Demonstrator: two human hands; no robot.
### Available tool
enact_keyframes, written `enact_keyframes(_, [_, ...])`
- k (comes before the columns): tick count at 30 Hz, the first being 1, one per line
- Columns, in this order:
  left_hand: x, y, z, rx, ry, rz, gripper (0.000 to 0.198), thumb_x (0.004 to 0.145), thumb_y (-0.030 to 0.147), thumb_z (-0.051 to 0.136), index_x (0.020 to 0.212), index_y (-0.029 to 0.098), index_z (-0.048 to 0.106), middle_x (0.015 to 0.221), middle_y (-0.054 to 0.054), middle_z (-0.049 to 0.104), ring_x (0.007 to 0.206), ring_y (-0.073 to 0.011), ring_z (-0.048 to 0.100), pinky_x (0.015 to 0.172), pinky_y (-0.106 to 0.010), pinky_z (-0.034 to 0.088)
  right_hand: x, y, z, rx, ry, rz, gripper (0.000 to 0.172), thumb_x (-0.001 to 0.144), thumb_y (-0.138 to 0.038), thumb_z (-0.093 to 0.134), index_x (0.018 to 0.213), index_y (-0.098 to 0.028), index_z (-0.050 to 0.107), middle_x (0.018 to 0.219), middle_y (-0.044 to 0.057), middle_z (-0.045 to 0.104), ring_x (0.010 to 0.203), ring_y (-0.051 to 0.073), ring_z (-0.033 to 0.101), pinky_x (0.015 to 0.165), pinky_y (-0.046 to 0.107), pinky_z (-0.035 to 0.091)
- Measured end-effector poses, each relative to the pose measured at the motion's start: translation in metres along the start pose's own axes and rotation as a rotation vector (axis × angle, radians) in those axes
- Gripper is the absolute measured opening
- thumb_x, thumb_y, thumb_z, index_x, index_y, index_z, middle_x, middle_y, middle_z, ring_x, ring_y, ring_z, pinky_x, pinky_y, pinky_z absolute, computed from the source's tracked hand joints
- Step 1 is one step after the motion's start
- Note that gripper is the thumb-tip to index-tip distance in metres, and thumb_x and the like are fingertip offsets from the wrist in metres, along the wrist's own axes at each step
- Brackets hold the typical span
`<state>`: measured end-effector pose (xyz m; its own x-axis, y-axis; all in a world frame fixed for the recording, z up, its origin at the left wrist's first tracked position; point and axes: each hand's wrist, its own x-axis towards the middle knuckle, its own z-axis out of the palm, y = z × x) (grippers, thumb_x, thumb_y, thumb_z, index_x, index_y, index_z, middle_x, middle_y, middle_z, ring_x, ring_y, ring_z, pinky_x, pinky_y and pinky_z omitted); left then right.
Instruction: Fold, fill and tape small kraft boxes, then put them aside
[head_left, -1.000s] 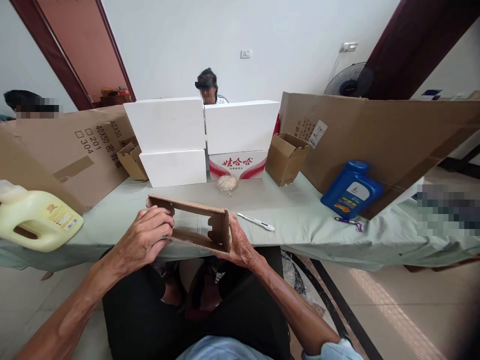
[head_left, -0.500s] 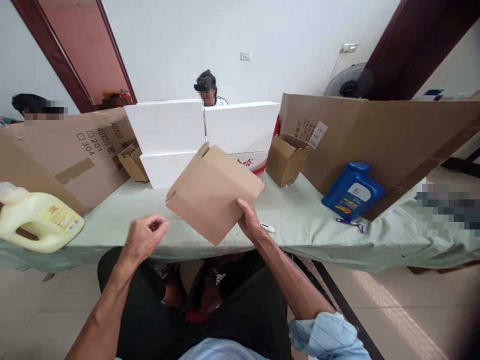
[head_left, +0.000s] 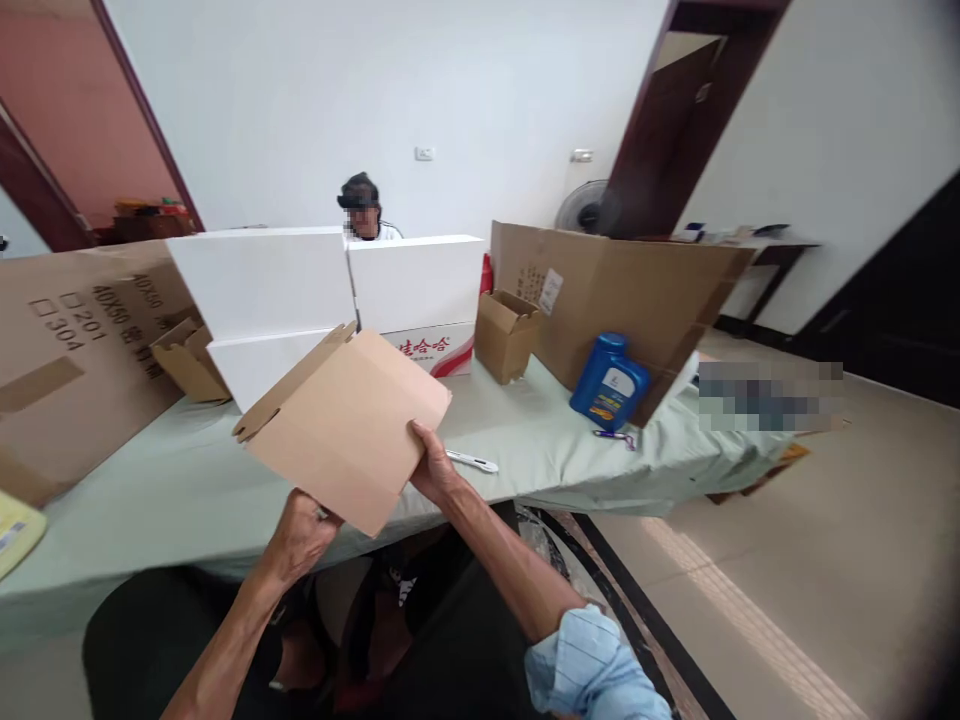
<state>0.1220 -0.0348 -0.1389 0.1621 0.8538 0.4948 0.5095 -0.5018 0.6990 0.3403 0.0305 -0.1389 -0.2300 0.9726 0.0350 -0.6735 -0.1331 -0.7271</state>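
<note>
While holding the box (head_left: 351, 430) tilted above the table (head_left: 172, 490), gripped that box at four o'clock with the right hand (head_left: 435, 470). Had the left hand (head_left: 301, 535) curled narrow at the seven o'clock edge; could not tell whether gripping. Saw a white tool (head_left: 478, 463) beside the right hand, at three from the box, and white boxes (head_left: 262, 285) at eleven and one.

Right hand (head_left: 435, 466) grips tilted cardboard box (head_left: 349, 430). Left hand (head_left: 301, 535) curled at its lower edge. Slim white tool (head_left: 474, 462) just right of right hand; blue bottle (head_left: 611, 385) farther right.
</note>
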Motion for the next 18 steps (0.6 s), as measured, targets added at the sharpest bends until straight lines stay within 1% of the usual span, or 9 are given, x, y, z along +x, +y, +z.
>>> enact_keyframes(2, [-0.003, -0.007, 0.004, 0.093, 0.149, 0.080, 0.017, 0.090, 0.033, 0.068, 0.084, 0.022, 0.080, 0.085, -0.009, 0.082, 0.092, -0.0300, 0.079, 0.085, -0.040, 0.067, -0.001, 0.001, -0.002, 0.020, -0.001, -0.027, 0.062, 0.077, -0.060, 0.083, 0.124, -0.021, 0.067, 0.116, 0.010, 0.082, 0.121, 0.034, 0.075, 0.106, 0.048, 0.063])
enact_keyframes(4, [-0.007, -0.013, 0.008, 0.201, 0.208, 0.223, 0.016, 0.093, 0.028, 0.067, 0.086, 0.024, 0.081, 0.093, -0.011, 0.084, 0.094, -0.0305, 0.080, 0.083, -0.040, 0.067, -0.001, 0.000, -0.004, 0.042, 0.020, -0.053, 0.060, 0.078, -0.058, 0.083, 0.123, -0.022, 0.067, 0.116, 0.010, 0.082, 0.120, 0.033, 0.075, 0.105, 0.048, 0.063])
enact_keyframes(7, [-0.015, -0.015, 0.015, 0.285, 0.194, 0.435, 0.012, 0.097, 0.024, 0.069, 0.094, 0.025, 0.081, 0.098, -0.011, 0.084, 0.098, -0.0308, 0.080, 0.086, -0.040, 0.066, -0.003, 0.000, -0.008, 0.062, 0.061, -0.080, 0.057, 0.078, -0.057, 0.083, 0.120, -0.021, 0.068, 0.116, 0.010, 0.082, 0.121, 0.033, 0.075, 0.104, 0.047, 0.064])
enact_keyframes(8, [-0.017, -0.014, 0.018, 0.293, 0.199, 0.466, 0.010, 0.098, 0.024, 0.070, 0.101, 0.025, 0.080, 0.100, -0.011, 0.083, 0.101, -0.0315, 0.079, 0.088, -0.042, 0.066, -0.004, 0.000, -0.010, 0.063, 0.071, -0.083, 0.057, 0.079, -0.058, 0.082, 0.119, -0.021, 0.068, 0.115, 0.010, 0.082, 0.120, 0.033, 0.075, 0.103, 0.046, 0.065])
enact_keyframes(10, [-0.020, -0.009, 0.024, 0.297, 0.214, 0.489, 0.020, 0.099, 0.022, 0.071, 0.118, 0.026, 0.076, 0.108, -0.012, 0.082, 0.109, -0.0333, 0.078, 0.093, -0.046, 0.066, -0.004, 0.001, -0.013, 0.062, 0.092, -0.076, 0.055, 0.081, -0.060, 0.081, 0.118, -0.021, 0.069, 0.112, 0.010, 0.082, 0.118, 0.033, 0.076, 0.101, 0.047, 0.066])
enact_keyframes(12, [-0.022, -0.003, 0.029, 0.310, 0.204, 0.506, 0.027, 0.100, 0.020, 0.069, 0.126, 0.028, 0.073, 0.117, -0.013, 0.080, 0.115, -0.0347, 0.075, 0.097, -0.049, 0.064, -0.003, 0.002, -0.016, 0.060, 0.114, -0.061, 0.053, 0.084, -0.061, 0.078, 0.117, -0.021, 0.068, 0.107, 0.010, 0.083, 0.114, 0.033, 0.077, 0.098, 0.047, 0.066])
enact_keyframes(13, [-0.023, 0.000, 0.032, 0.326, 0.194, 0.520, 0.026, 0.100, 0.019, 0.069, 0.123, 0.028, 0.074, 0.118, -0.014, 0.078, 0.115, -0.0348, 0.074, 0.096, -0.050, 0.064, -0.002, 0.001, -0.018, 0.060, 0.124, -0.055, 0.052, 0.085, -0.062, 0.077, 0.116, -0.021, 0.068, 0.106, 0.010, 0.083, 0.112, 0.033, 0.077, 0.097, 0.047, 0.066])
enact_keyframes(16, [-0.028, 0.007, 0.040, 0.404, 0.155, 0.572, 0.019, 0.099, 0.017, 0.068, 0.112, 0.027, 0.078, 0.109, -0.015, 0.074, 0.105, -0.0329, 0.073, 0.088, -0.046, 0.064, 0.002, -0.002, -0.025, 0.037, 0.146, -0.074, 0.051, 0.086, -0.062, 0.074, 0.114, -0.021, 0.068, 0.104, 0.010, 0.082, 0.109, 0.032, 0.078, 0.095, 0.046, 0.067])
enact_keyframes(18, [-0.033, 0.008, 0.041, 0.398, 0.129, 0.601, 0.022, 0.098, 0.014, 0.066, 0.110, 0.026, 0.079, 0.106, -0.013, 0.075, 0.102, -0.0308, 0.074, 0.087, -0.044, 0.065, 0.002, -0.006, -0.030, -0.018, 0.136, -0.099, 0.051, 0.085, -0.063, 0.073, 0.114, -0.021, 0.067, 0.104, 0.010, 0.082, 0.107, 0.032, 0.078, 0.094, 0.046, 0.066])
